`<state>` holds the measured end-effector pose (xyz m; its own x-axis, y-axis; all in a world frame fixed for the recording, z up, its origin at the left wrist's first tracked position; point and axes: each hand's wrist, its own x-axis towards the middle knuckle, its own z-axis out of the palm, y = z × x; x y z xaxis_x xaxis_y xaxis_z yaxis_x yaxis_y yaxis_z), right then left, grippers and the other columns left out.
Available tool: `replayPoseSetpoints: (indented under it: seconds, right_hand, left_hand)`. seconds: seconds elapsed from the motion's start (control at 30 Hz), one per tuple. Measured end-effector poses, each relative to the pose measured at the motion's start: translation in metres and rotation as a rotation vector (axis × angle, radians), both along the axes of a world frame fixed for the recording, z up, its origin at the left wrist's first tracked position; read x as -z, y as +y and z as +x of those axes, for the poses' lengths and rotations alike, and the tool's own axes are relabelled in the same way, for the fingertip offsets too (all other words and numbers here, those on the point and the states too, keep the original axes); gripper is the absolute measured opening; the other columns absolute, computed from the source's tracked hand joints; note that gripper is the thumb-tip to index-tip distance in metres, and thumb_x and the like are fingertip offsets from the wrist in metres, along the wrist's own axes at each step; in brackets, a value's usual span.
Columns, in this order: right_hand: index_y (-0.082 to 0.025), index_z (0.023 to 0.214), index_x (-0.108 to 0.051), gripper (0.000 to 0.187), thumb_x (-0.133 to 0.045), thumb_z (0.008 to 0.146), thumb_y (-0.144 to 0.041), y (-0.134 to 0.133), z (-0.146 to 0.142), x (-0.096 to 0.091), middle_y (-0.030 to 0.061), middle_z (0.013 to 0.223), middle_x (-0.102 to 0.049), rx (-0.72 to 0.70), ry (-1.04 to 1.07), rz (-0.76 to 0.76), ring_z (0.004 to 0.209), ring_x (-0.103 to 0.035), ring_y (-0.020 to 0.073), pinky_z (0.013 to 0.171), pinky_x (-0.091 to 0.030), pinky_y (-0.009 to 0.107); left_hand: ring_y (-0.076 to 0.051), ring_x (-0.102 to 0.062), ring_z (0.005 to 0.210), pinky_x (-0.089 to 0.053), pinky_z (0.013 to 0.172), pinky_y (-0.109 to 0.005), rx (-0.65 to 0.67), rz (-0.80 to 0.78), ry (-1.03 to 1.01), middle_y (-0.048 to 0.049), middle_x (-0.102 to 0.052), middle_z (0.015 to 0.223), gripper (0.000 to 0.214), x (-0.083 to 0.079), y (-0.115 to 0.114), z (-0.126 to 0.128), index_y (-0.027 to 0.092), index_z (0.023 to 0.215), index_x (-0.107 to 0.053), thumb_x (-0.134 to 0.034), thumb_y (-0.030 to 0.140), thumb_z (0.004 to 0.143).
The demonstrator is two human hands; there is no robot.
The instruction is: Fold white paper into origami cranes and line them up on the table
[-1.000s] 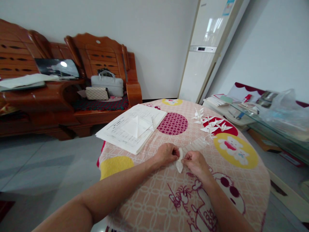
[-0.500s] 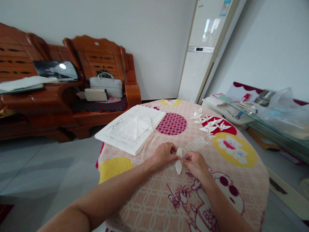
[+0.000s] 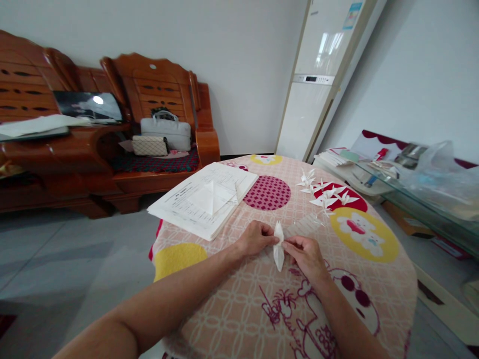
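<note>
Between my two hands a small folded white paper crane (image 3: pixel 279 257) is held just over the tablecloth, its two pointed ends facing toward and away from me. My left hand (image 3: pixel 258 238) pinches its left side with thumb and forefinger. From the right, my right hand (image 3: pixel 304 253) grips its other side with closed fingertips. Several finished white paper cranes (image 3: pixel 329 194) stand in a cluster beyond my right hand. A clear plastic wrapper (image 3: pixel 303 225) lies between that cluster and my hands.
A stack of printed paper (image 3: pixel 183 209) with a creased white sheet (image 3: pixel 213 197) on top lies at the table's left. The round table wears a patterned cloth (image 3: pixel 232 304). To the right is a glass shelf (image 3: pixel 407 192) with a plastic bag (image 3: pixel 437 169); wooden chairs (image 3: pixel 160 94) stand behind.
The folded paper has turned slightly between my fingers and its wing-like ends look longer and more pointed. Both hands keep their pinch at nearly the same spot.
</note>
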<state>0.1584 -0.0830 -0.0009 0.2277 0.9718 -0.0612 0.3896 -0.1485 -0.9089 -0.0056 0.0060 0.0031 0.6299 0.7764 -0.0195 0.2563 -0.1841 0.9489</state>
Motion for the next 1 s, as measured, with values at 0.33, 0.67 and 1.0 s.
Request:
replayPoseSetpoints:
  seconds: [0.33, 0.67, 1.0]
  right_hand:
    - [-0.015, 0.058, -0.063, 0.025, -0.078, 0.063, -0.034, -0.002, -0.003, 0.002, -0.0020, 0.051, -0.057, -0.028, 0.575, 0.049, 0.046, -0.047, 0.0095, 0.048, -0.035, 0.022]
    - [-0.015, 0.053, -0.061, 0.023, -0.076, 0.061, -0.030, -0.003, -0.005, 0.000, -0.0037, 0.045, -0.053, -0.040, 0.525, 0.024, 0.043, -0.042, 0.0081, 0.045, -0.029, 0.021]
    - [-0.015, 0.055, -0.060, 0.023, -0.076, 0.064, -0.029, -0.004, -0.008, 0.003, -0.0040, 0.047, -0.053, -0.050, 0.542, 0.038, 0.044, -0.042, 0.0077, 0.045, -0.031, 0.020]
  left_hand:
    - [-0.005, -0.034, 0.045, -0.023, 0.047, -0.021, 0.088, -0.364, -0.285, 0.0051, -0.043, 0.048, 0.036, -0.003, -0.007, 0.004, 0.012, 0.055, -0.056, -0.075, 0.041, 0.058]
    - [-0.006, -0.042, 0.043, -0.028, 0.044, -0.020, 0.115, -0.361, -0.275, 0.0028, -0.051, 0.050, 0.035, -0.003, -0.010, 0.008, 0.011, 0.062, -0.060, -0.074, 0.043, 0.064]
    - [-0.005, -0.042, 0.042, -0.031, 0.044, -0.018, 0.053, -0.509, -0.333, 0.0019, -0.051, 0.049, 0.032, -0.003, -0.012, 0.009, 0.008, 0.062, -0.061, -0.077, 0.036, 0.059]
